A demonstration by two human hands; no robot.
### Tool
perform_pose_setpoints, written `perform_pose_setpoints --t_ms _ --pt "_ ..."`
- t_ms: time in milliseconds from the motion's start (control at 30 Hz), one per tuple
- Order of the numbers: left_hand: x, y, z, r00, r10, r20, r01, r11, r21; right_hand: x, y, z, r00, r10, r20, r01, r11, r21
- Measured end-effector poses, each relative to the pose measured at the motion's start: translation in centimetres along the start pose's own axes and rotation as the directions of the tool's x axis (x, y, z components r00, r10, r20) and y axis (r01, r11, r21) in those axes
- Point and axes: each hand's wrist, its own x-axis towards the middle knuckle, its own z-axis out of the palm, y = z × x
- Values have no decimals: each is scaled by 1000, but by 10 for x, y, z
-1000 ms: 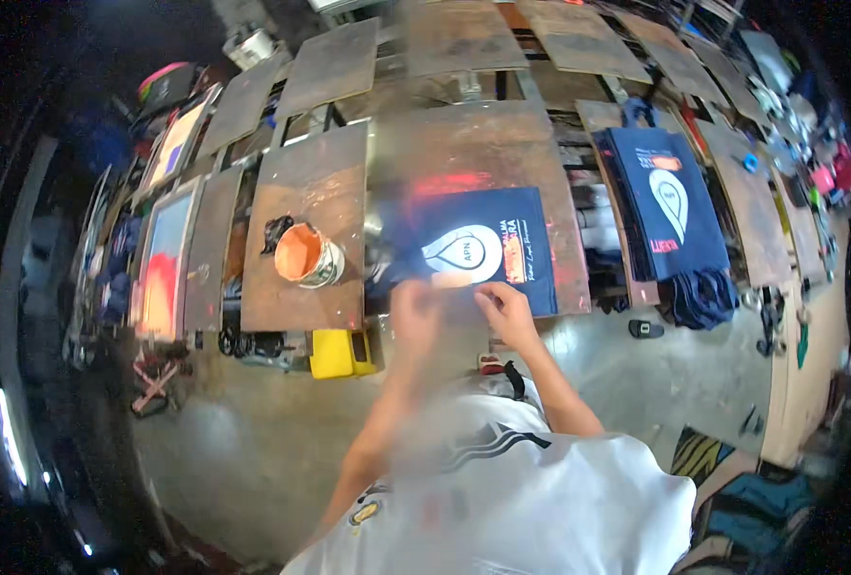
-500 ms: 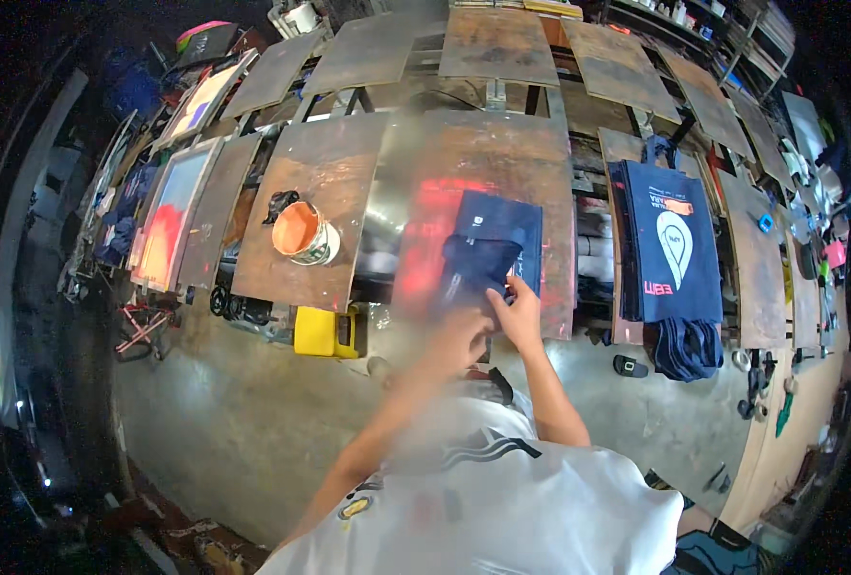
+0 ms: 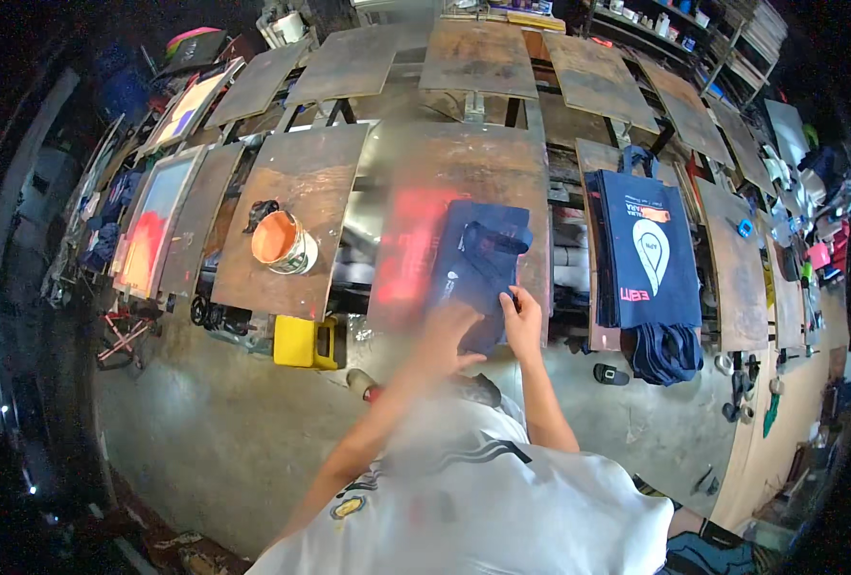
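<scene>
A folded navy tote bag with small white print lies on a brown board stained with red, its handle lying across the top. My right hand pinches the bag's near right edge between thumb and fingers. At the near left edge is my left hand, hazy behind a blurred streak. Its fingers show around the bag's near end, though their full grip is partly hidden. Further right, a stack of navy tote bags with white and pink print rests on another board, handles hanging over the near edge.
A bucket of orange ink stands on the board to the left, beside a dark crumpled thing. Screen-printing frames lean further left. Below the boards sits a yellow container. More boards line the far side.
The bag's handle, lying nearer before, is now folded toward the far side. My hands remain at the bag's near end, the left slightly lower. The whole view has shifted a little.
</scene>
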Motion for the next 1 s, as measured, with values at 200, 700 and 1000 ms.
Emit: perform_pose_setpoints --t_ms 200,700,1000 --pt "-2 -11 -2 991 -103 -82 112 987 119 8 -15 -3 991 125 42 -131 949 287" --pt "13 -27 -7 943 -332 -22 299 873 -385 46 -43 -11 1000 13 -11 -3 774 634" --pt "27 -78 -13 786 -610 -103 380 607 -698 58 -62 -31 995 -65 -79 100 788 608"
